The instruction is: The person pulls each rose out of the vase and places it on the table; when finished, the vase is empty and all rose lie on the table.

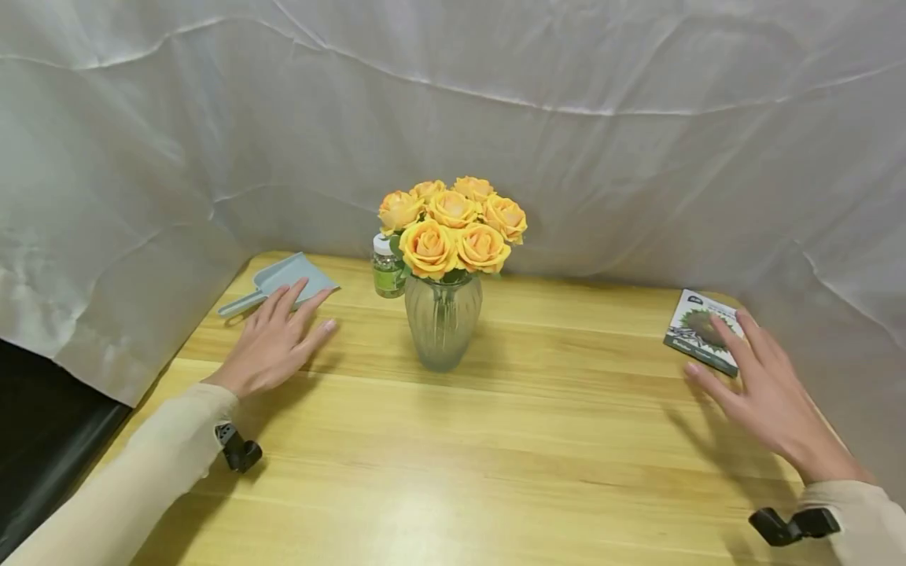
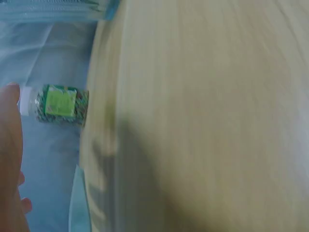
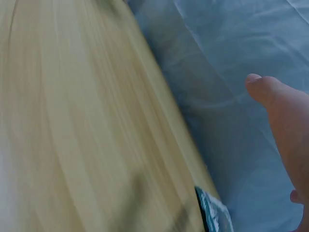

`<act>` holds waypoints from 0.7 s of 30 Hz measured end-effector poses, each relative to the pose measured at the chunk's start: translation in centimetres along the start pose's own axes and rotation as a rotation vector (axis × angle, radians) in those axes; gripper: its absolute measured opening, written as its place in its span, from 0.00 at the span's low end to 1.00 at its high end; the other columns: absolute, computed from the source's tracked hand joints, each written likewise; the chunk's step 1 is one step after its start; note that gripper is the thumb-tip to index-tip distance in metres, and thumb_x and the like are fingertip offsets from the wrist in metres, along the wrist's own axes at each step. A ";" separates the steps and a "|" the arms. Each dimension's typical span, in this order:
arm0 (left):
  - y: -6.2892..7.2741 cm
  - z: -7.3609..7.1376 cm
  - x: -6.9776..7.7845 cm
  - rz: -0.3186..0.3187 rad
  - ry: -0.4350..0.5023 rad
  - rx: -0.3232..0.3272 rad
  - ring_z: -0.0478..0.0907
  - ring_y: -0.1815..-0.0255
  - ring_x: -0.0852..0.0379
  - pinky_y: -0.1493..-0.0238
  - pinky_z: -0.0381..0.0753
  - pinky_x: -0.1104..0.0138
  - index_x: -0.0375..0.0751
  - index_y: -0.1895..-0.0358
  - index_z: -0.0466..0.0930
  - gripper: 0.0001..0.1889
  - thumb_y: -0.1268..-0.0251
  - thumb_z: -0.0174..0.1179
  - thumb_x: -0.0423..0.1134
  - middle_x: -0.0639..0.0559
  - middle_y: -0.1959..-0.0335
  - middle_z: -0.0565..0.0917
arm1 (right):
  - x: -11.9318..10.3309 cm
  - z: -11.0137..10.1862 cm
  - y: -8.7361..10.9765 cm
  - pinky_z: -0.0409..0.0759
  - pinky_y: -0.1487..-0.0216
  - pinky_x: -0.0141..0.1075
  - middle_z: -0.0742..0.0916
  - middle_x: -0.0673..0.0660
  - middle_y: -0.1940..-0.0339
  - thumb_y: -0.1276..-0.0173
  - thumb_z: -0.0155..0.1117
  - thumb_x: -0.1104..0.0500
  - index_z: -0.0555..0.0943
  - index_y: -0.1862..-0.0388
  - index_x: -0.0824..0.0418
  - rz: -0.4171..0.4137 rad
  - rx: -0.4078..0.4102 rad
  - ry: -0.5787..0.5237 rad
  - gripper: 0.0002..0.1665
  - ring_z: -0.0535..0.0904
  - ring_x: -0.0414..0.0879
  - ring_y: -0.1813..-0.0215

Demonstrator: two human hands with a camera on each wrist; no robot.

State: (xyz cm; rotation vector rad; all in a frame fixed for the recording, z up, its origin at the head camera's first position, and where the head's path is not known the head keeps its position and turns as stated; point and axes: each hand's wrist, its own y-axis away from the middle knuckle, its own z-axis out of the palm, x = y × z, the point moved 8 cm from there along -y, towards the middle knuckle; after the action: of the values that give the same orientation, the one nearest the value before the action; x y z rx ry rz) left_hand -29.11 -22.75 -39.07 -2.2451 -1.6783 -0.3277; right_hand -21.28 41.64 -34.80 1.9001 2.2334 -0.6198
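Observation:
My left hand, fingers spread, hovers over the left of the table, its fingertips overlapping a light blue dustpan in the head view. On the right, my right hand is held with fingers apart near a flat packet bearing a green and white picture. Neither hand grips anything. At the middle stands a ribbed glass vase of yellow roses. Behind it, to the left, is a small clear jar with a white lid; the left wrist view shows its green label and speckled contents.
The wooden table reaches back to a grey cloth curtain that hangs along its back and sides. A black surface lies past the table's left edge. Small black cameras are strapped to both wrists.

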 end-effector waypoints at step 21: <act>-2.1 -1.4 7.9 0.209 0.169 0.134 0.46 0.09 0.32 0.18 0.54 0.21 0.68 0.10 0.51 0.34 0.12 0.47 0.62 0.49 0.07 0.45 | -10.2 -0.7 -5.3 0.50 0.19 0.83 0.57 0.56 0.07 0.23 0.72 0.46 0.60 0.09 0.43 -0.138 0.090 -0.157 0.49 0.48 0.68 0.09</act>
State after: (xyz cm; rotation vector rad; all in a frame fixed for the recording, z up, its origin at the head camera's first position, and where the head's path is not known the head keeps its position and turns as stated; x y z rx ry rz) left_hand -28.86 -15.76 -34.66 -2.2017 -1.3278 -0.3340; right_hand -24.38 31.99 -29.25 1.6795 2.2844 -0.8727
